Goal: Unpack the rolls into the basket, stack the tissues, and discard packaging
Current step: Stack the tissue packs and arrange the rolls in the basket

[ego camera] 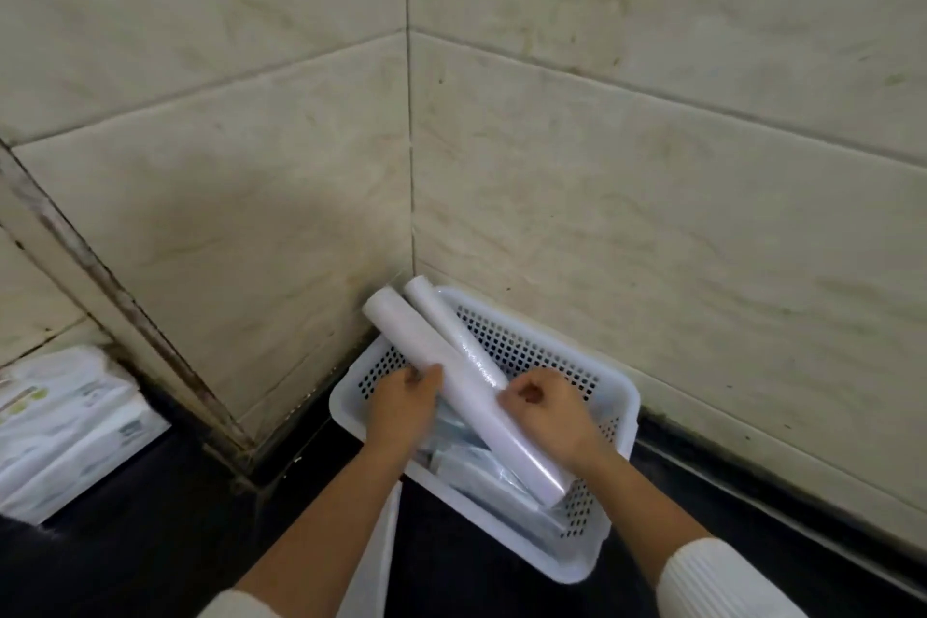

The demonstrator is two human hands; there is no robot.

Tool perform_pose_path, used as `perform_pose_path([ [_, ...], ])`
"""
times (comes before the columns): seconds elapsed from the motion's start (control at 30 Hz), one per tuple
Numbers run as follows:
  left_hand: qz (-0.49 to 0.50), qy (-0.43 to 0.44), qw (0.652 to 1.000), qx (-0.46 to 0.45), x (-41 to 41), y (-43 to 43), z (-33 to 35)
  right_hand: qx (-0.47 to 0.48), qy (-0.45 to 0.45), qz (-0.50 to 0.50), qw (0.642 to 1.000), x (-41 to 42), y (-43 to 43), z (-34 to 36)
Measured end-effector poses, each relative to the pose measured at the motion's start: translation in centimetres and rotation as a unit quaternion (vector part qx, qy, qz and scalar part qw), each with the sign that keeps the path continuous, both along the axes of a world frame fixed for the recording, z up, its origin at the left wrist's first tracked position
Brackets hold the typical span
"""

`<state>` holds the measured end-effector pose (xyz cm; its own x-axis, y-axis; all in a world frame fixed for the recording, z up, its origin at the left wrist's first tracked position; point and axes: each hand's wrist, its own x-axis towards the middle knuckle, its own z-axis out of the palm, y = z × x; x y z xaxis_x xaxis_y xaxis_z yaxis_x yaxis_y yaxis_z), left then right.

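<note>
Beige tiled walls (652, 166) meet in a corner above a dark countertop (150, 542). A white perforated basket (617, 396) sits on the countertop, pushed into that corner. A stack of wrapped tissue packs (65, 427) lies at the far left, well apart from the basket. Two long white rolls rest diagonally across the basket, their far ends propped over its back rim: the larger roll (451, 381) nearer the viewer, the slimmer roll (451, 331) just beside it on the wall side. Clear plastic-wrapped items (481, 472) fill the basket floor beneath them. A strip of translucent packaging (376, 557) hangs below the basket's front edge. The left hand (406, 401), fingers curled, grips the larger roll from its left side. The right hand (547, 409), closed into a loose fist, presses against the same roll's right side; whether it actually grasps the roll cannot be told.
</note>
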<state>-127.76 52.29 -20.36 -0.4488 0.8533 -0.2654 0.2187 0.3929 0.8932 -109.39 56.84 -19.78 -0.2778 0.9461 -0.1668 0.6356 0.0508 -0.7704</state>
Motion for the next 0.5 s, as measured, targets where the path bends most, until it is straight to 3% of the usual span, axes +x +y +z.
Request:
perform_pose_path([
  [0.17, -0.017, -0.005, 1.0, 0.021, -0.3, 0.2, -0.8, 0.104, -0.154, 0.103, 0.977, -0.8, -0.8, -0.2],
  [0.3, -0.06, 0.038, 0.996, 0.054, -0.5, -0.5, -1.0, 0.093, -0.117, 0.103, 0.983, -1.1, -1.1, -0.4],
  [0.4, -0.111, 0.213, 0.965, 0.104, -1.9, -1.8, -1.7, 0.089, -0.058, 0.069, 0.992, 0.1, -0.9, 0.6],
  [0.5, -0.135, 0.361, 0.919, 0.08, -3.0, -2.5, -2.7, 0.132, -0.036, 0.021, 0.99, 1.6, -0.3, 2.0],
])
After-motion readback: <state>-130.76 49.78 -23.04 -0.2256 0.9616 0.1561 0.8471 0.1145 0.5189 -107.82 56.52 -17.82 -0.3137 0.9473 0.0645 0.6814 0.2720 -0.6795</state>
